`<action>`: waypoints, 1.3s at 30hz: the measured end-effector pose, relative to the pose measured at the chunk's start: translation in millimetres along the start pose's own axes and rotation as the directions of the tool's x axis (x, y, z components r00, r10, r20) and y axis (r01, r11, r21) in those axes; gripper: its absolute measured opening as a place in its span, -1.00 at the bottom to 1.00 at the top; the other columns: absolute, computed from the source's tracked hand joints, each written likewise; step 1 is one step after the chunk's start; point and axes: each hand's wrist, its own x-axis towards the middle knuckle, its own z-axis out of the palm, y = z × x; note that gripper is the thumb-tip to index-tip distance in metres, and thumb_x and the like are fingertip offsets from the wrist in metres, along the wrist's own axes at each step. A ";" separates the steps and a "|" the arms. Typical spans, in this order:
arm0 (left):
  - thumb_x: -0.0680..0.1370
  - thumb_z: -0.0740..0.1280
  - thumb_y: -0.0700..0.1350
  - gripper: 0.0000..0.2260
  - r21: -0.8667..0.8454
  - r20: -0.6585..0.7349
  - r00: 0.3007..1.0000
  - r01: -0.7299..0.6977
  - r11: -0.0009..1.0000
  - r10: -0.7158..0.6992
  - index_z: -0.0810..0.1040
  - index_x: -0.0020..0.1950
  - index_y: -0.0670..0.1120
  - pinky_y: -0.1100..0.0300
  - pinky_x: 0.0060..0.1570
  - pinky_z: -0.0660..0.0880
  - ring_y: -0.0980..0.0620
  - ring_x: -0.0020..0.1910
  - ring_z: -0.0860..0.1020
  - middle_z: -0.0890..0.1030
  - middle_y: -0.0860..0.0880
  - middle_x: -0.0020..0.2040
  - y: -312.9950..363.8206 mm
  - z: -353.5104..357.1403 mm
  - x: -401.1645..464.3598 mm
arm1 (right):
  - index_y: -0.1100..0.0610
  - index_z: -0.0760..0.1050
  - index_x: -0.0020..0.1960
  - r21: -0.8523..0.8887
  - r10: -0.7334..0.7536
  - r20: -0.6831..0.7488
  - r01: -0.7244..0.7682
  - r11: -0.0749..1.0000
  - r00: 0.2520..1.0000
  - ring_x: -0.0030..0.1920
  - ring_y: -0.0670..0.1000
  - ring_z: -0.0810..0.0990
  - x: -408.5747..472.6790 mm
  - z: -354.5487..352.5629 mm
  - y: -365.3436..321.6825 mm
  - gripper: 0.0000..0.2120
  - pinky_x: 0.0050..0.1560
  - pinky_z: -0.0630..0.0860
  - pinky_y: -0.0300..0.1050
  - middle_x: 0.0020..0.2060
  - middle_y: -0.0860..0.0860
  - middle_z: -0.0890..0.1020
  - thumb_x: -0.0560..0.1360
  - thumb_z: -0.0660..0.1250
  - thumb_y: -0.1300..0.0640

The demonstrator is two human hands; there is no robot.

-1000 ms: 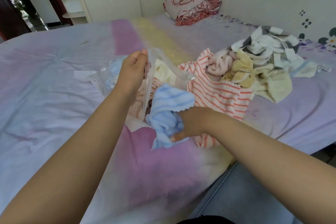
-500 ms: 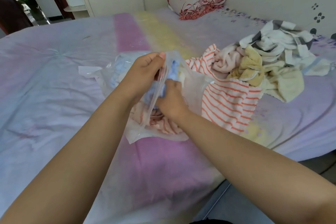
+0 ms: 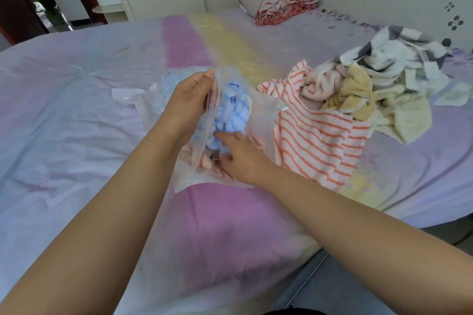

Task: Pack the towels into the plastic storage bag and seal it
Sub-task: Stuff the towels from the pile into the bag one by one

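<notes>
Inside bag (image 3: 261,120), right hand (image 3: 240,156) presses blue towel (image 3: 231,112).

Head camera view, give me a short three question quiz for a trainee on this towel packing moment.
1. True or false: the plastic storage bag is sealed.
2. Which hand holds the bag's mouth open? A) left hand B) right hand
3. Fill in: the towel at the bag's mouth is ____ in colour.

Key: 1. False, its mouth is open. 2. A; the right hand pushes the blue towel in. 3. Blue; the orange striped towel lies outside on the bed.
</notes>
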 end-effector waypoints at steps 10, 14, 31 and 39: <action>0.64 0.16 0.01 -0.68 -0.083 -0.071 0.997 0.030 0.996 -0.036 0.35 -0.32 0.00 0.21 -0.27 0.28 0.10 -0.36 0.29 0.34 0.00 -0.35 -6.4 -4.3 3.8 | 0.07 0.22 0.47 -0.060 0.002 0.117 0.005 0.998 0.993 0.23 0.14 0.46 21.8 -6.1 -4.1 -0.46 0.16 0.44 -0.04 0.35 0.09 0.37 0.51 0.23 0.16; 0.66 0.16 0.00 -0.63 -0.100 -0.084 0.995 0.041 0.994 -0.049 0.36 -0.37 0.04 0.24 -0.29 0.30 0.12 -0.39 0.30 0.37 0.08 -0.41 -15.6 1.0 4.3 | 0.11 0.45 -0.05 -0.119 -0.039 -0.335 -0.002 0.993 0.941 -0.19 0.15 0.61 -31.6 -30.2 18.5 -0.80 -0.27 0.49 -0.02 -0.18 0.09 0.62 0.58 0.17 0.00; 0.65 0.16 -0.03 -0.64 -0.059 -0.195 0.979 0.045 0.997 -0.056 0.25 -0.35 0.01 0.26 -0.39 0.24 0.12 -0.43 0.23 0.29 0.04 -0.41 -8.3 14.8 -3.1 | 0.07 0.43 0.11 -0.316 0.100 0.114 -0.060 0.947 0.988 0.37 0.15 0.28 -64.5 -89.7 92.3 -0.82 0.31 0.35 0.08 0.41 0.02 0.35 0.52 0.24 0.11; 0.65 0.16 -0.03 -0.63 -0.086 -0.207 0.977 0.041 0.995 -0.058 0.26 -0.36 0.01 0.24 -0.38 0.25 0.11 -0.44 0.24 0.30 0.04 -0.42 -3.0 17.5 -0.4 | -0.03 0.42 -0.06 0.065 0.058 0.359 -0.087 0.994 0.932 -0.45 -0.31 0.43 -74.6 -152.3 8.1 -0.96 -0.36 0.32 -0.46 -0.46 -0.24 0.50 0.57 0.24 0.09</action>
